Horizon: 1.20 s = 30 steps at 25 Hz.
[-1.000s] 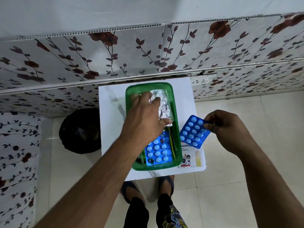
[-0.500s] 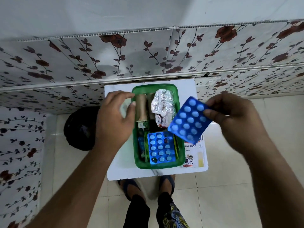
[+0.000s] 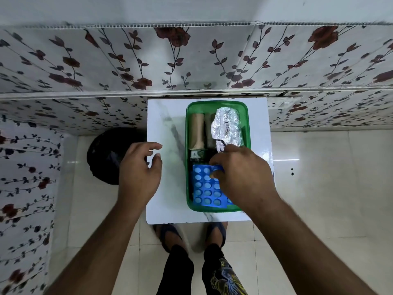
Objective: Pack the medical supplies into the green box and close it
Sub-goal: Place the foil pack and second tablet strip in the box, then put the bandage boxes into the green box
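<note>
Your right hand (image 3: pixel 240 175) is reaching into the green box (image 3: pixel 217 104), fingers curled and pressing on the far edge of a blue blister pack (image 3: pixel 207 186) lying in the box's 6 o'clock end. Whether those fingers are pinching the pack or only resting on it cannot be told. Your left hand (image 3: pixel 139 173) is hovering over the white tabletop (image 3: pixel 165 124) at the box's 9 o'clock side, fingers spread apart and gripping nothing, clear of the box wall.

The box is sitting open on the tabletop, long axis running 12 to 6 o'clock. In its 12 o'clock half, a tan roll (image 3: pixel 196 129) is lying along the left wall, and a crumpled silver foil strip (image 3: pixel 227 126) is lying to the roll's 3 o'clock. A dark round object (image 3: pixel 108 154) is sitting on the floor at the tabletop's 9 o'clock.
</note>
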Motion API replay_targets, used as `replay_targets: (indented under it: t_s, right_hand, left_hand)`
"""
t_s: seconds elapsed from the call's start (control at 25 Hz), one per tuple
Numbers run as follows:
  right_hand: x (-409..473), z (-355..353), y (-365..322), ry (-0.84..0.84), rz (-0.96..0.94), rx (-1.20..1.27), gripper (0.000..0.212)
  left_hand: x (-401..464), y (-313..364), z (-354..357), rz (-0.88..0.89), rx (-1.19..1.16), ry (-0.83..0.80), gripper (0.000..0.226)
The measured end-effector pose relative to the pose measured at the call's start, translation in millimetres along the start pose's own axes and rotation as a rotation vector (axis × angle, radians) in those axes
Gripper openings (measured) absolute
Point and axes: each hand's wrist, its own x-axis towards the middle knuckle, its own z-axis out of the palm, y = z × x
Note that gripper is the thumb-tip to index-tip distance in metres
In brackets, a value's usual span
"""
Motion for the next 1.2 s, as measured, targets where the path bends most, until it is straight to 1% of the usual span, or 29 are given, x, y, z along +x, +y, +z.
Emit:
replay_targets:
  t_s: [0.16,0.24,0.32,0.4,0.44,0.48,0.52,0.6,0.68,0.76,0.88,1.0,1.08,1.2]
  right_hand:
    - [-2.3,1.6,0.3,0.02,-0.018,-0.04,0.019]
    - [-7.2,-2.4,-1.5,0.073,0.015,0.052,0.019]
    - [-14.2,-15.1,3.6,0.161,0.141,0.26,0.016]
    - [-19.7,-28.1,27.9,0.292,0.35,0.516,0.01]
    - [-23.4,-29.4,47.4,0.35,0.457,0.592,0.009]
    - [-28.6,-26.9,68.9,0.365,0.561,0.608,0.011]
    - [-34.6,-20.6,89.9,0.326,0.656,0.575,0.016]
    - [-48.4,-1.2,120.7,0.146,0.77,0.463,0.033]
    - [-55.1,21.0,130.3,0.018,0.782,0.427,0.05]
    - [-55.2,33.2,133.0,-0.019,0.777,0.458,0.057]
    - [-51.9,41.2,136.4,-0.014,0.807,0.536,0.05]
    - [-51.9,46.0,141.5,0.009,0.826,0.612,0.035]
    - [-51.6,47.9,143.1,0.021,0.817,0.64,0.028]
    - [-50.3,48.3,149.3,0.034,0.81,0.685,0.023]
  left_hand:
    - [0.8,8.7,2.1,0.012,-0.016,-0.021,0.025]
    - [1.4,14.0,-0.3,0.024,-0.033,0.0,0.026]
    - [1.4,22.6,-4.4,0.034,-0.059,0.037,0.026]
    - [0.9,36.5,-7.0,0.078,-0.067,0.069,0.024]
    - [0.3,45.0,-6.6,0.107,-0.07,0.074,0.022]
    - [-0.7,54.9,-4.7,0.135,-0.078,0.068,0.02]
    - [-1.8,65.5,-0.6,0.165,-0.09,0.05,0.019]
    - [-4.8,86.3,13.5,0.229,-0.107,-0.006,0.019]
    - [-6.3,101.5,26.4,0.279,-0.116,-0.054,0.019]
    - [-6.8,113.0,39.5,0.314,-0.138,-0.089,0.018]
    - [-10.5,128.7,55.8,0.342,-0.12,-0.187,0.019]
    - [-14.6,146.4,76.9,0.467,0.003,-0.325,0.018]
    - [-12.9,158.0,88.9,0.515,0.021,-0.424,0.017]
    - [-6.1,168.9,105.5,0.544,0.06,-0.492,0.018]
